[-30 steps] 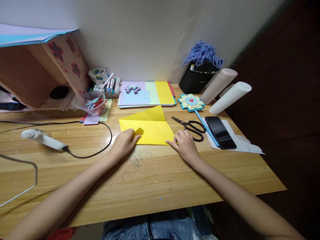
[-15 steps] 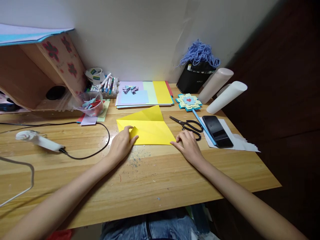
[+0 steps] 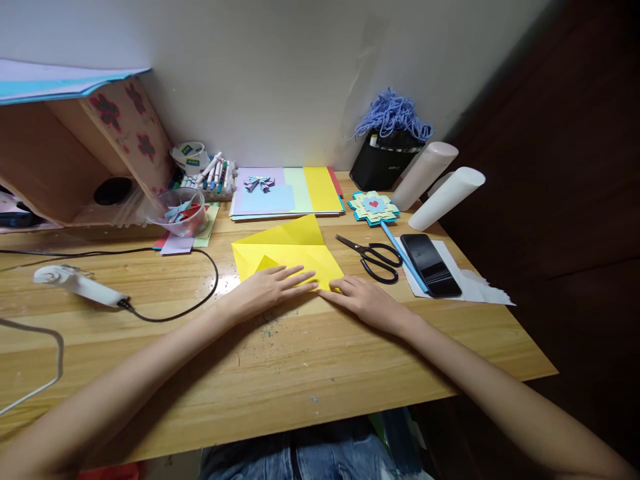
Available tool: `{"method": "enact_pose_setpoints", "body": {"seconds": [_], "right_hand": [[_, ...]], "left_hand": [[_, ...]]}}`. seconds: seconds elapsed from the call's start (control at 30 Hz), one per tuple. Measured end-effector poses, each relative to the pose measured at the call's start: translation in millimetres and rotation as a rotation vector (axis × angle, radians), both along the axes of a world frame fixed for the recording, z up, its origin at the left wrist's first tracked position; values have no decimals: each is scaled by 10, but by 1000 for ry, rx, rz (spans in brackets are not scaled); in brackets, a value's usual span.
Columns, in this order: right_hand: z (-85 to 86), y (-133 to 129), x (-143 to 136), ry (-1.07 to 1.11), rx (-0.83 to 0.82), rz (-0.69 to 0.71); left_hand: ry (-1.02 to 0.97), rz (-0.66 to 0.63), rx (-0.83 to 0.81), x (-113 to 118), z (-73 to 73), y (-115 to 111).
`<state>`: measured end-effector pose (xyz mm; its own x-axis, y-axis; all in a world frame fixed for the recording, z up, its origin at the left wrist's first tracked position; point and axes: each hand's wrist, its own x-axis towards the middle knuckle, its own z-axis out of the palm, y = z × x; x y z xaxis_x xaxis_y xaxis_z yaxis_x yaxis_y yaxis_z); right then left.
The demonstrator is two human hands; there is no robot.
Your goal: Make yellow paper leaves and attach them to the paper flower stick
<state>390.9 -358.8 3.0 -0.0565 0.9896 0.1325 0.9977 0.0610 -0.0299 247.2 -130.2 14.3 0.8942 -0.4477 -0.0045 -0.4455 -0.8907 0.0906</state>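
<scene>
"Fingers of the left hand (image 3: 265, 292)?"

"Extended, laid flat over the lower edge of the yellow paper (image 3: 295, 257), which spreads beneath and beyond them."

"Right hand (image 3: 367, 303)?"

"Fingers loosely bent, touching its near-right corner; scissors (image 3: 373, 257) lie just beyond them."

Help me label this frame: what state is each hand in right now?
Left hand: open, fingers extended over the yellow paper.
Right hand: fingers partly curled at the paper's near edge; whether it grips cannot be told.
</scene>
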Motion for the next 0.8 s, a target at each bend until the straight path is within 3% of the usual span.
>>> {"method": "enact_pose_setpoints", "body": {"seconds": [0.17, 0.3, 0.57, 0.8], "right_hand": [[13, -2, 12, 37, -13, -6], [-17, -121, 50, 157, 14, -53], [-146, -420, 145, 195, 150, -108], [-73, -448, 159, 160, 203, -119]], "left_hand": [[196, -14, 16, 80, 43, -82], [226, -1, 1, 40, 17, -51], [239, 118, -84, -154, 39, 171], [241, 235, -202, -344, 57, 405]]}}
